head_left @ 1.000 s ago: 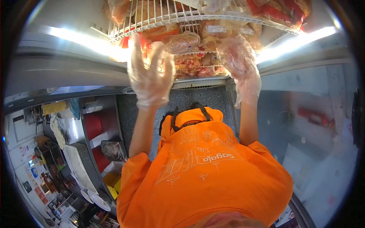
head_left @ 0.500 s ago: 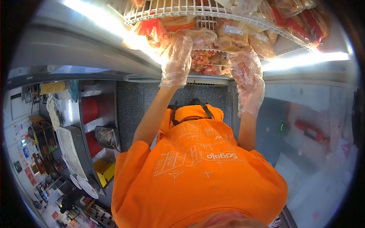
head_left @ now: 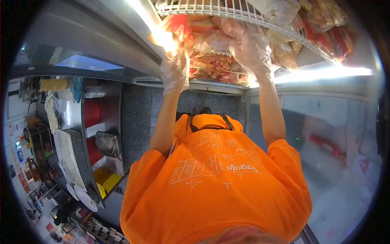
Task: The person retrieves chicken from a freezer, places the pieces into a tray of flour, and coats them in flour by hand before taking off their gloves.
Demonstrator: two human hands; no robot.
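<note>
My left hand (head_left: pixel 175 70), in a clear plastic glove, is raised at the left side of a lit refrigerator, just below a red plastic bag (head_left: pixel 179 27). Glare and the bag hide its fingertips, so its grip does not show. My right hand (head_left: pixel 252 53), gloved the same way, reaches in under the upper wire rack (head_left: pixel 219 10). Its fingers appear stretched out over packed meat, their tips blending with the plastic. A clear bag of pale meat (head_left: pixel 212 41) lies between my hands. More bagged raw meat (head_left: pixel 217 65) fills the level below.
Bright light strips run along both inner sides of the refrigerator. A glass door (head_left: pixel 321 154) stands at the right. Speckled flooring (head_left: pixel 140 107) lies below. On the left are a steel counter (head_left: pixel 101 99), a yellow object (head_left: pixel 106 182) and white plates (head_left: pixel 85 199).
My left hand has drawn back leftward and down from the middle bags toward the red bag. My right hand has moved up and left over the packs. The view has shifted slightly.
</note>
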